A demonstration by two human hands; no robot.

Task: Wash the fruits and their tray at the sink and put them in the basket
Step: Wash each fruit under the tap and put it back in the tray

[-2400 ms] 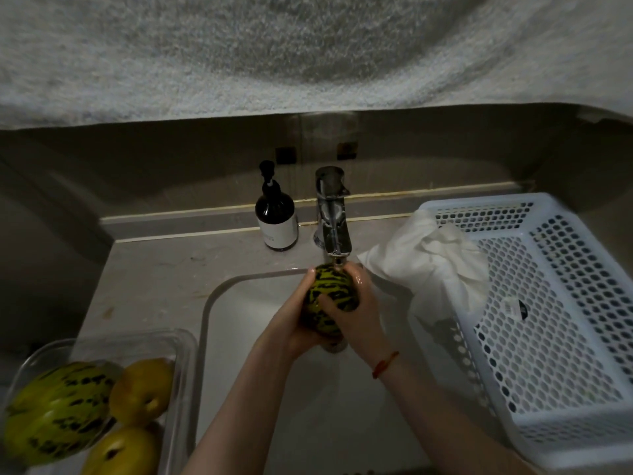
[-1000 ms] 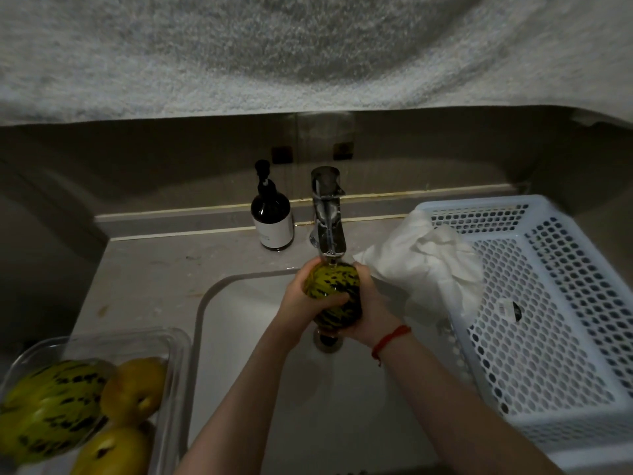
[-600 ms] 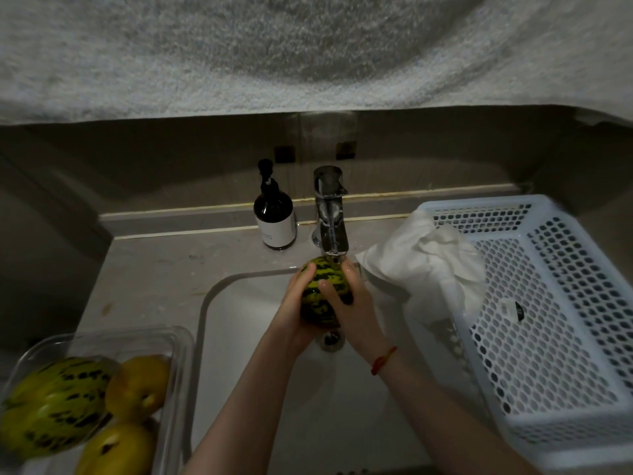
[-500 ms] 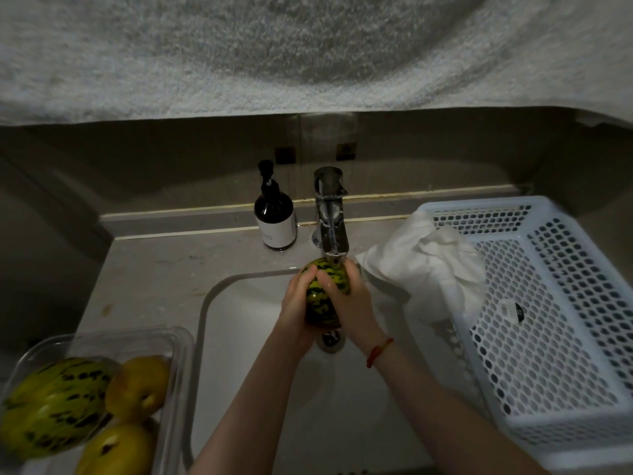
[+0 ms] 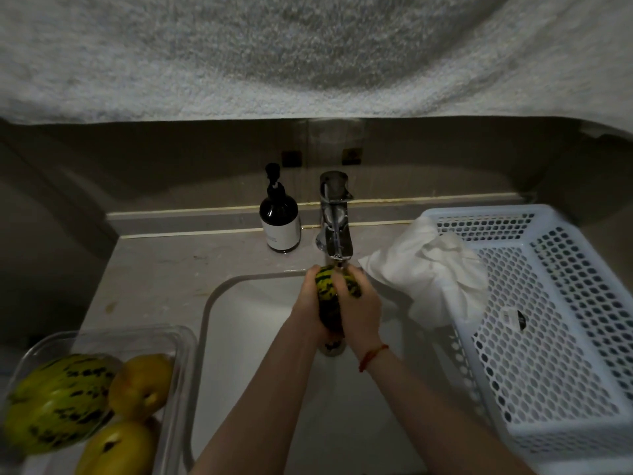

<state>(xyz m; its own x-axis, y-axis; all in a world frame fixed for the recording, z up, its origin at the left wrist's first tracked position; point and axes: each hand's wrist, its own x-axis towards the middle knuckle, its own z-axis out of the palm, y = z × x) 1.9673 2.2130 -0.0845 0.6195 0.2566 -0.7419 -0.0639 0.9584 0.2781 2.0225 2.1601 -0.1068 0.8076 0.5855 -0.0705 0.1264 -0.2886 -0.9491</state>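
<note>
I note the right hand (image 5: pixel 359 311) has slid over the striped melon (image 5: pixel 329 296); left hand (image 5: pixel 310 303) still in grip too. Melon, green-yellow with dark streaks, sits directly under the tap (image 5: pixel 335 221).

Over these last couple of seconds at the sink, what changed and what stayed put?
Both hands, left and right, kept gripping the striped melon under the tap, turning and rubbing it; their grip shifted around it. Nothing was let go. The tray of fruit, soap bottle, white cloth and basket stayed as they were.
</note>
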